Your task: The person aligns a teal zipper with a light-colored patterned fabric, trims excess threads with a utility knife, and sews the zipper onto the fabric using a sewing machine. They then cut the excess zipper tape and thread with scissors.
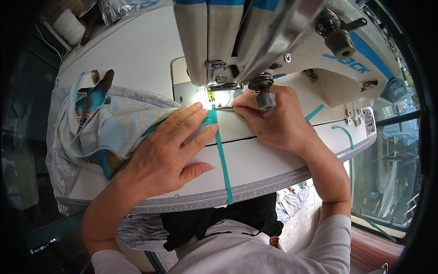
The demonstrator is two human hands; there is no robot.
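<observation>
My left hand (164,148) lies flat with its fingers stretched out, pressing the green-edged end of a pale patterned cloth (123,109) onto the machine bed. A narrow green fabric strip (222,160) runs from under the sewing machine's presser foot (211,95) down over the table's front edge. Pinched in my right hand (280,118) is a thin, pointed metal tool (224,108); its tip meets the green strip just in front of the foot. My fingers hide the tool's other end, so I cannot tell its exact kind. Teal and brown patches show in the bunched cloth.
The sewing machine's head (337,55) hangs over the work from the right, with its tension knob (265,100) close above my right hand. Green scraps (344,134) and several metal bobbins (353,116) lie at the right. A white cord spool (69,26) stands far left.
</observation>
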